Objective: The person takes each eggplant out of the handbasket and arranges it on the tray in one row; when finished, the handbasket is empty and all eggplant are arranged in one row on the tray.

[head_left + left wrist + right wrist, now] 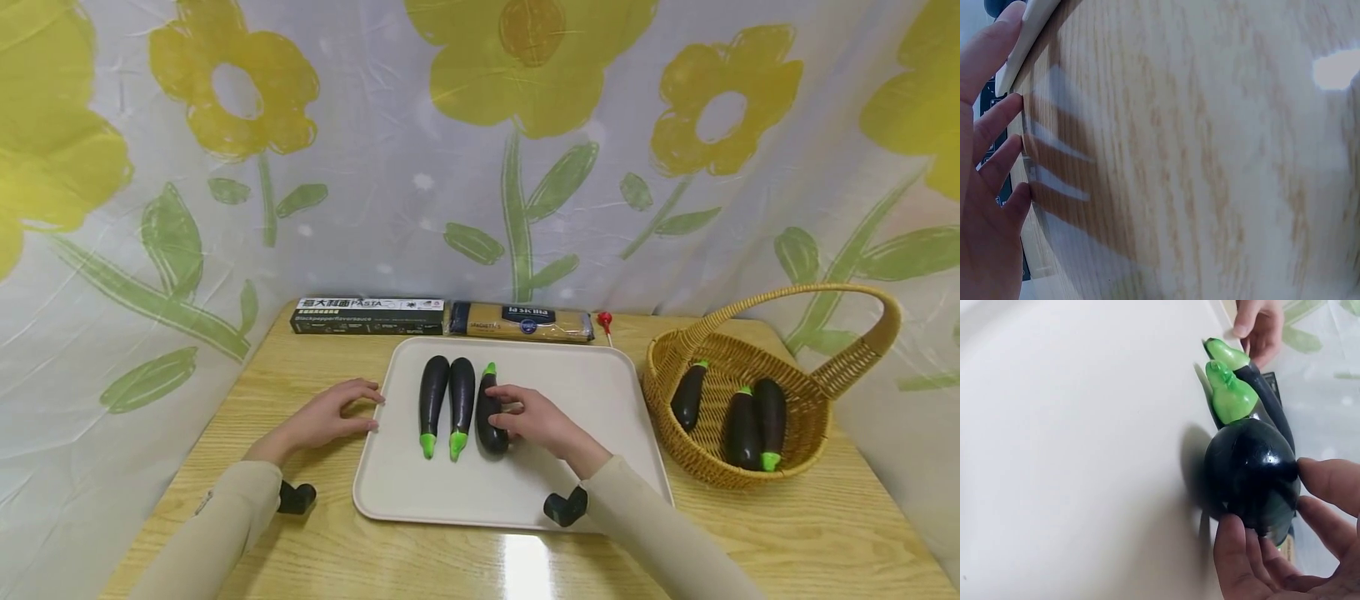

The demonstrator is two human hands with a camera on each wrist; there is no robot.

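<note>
My right hand [534,418] holds a dark eggplant [489,421] at its side, thumb and fingers around it. Its green stem end points to the back of the white tray [570,492]. Up close in the right wrist view, the fingers [1235,553] sit against the rounded dark end of this eggplant [1250,469]. Just left of it, two more eggplants [432,400] [462,400] lie side by side, green ends toward the front. At the tray's left rim is my left hand [330,417], fingers spread and holding nothing; its thumb [997,47] lies along the rim.
To the right stands a wicker basket [817,454] with a tall handle and three eggplants [742,429] inside. Behind the tray lie a black pasta box [367,317], a spaghetti packet [521,322] and a small red-headed stick [605,320]. A flowered curtain [375,208] hangs behind the wooden table [420,567].
</note>
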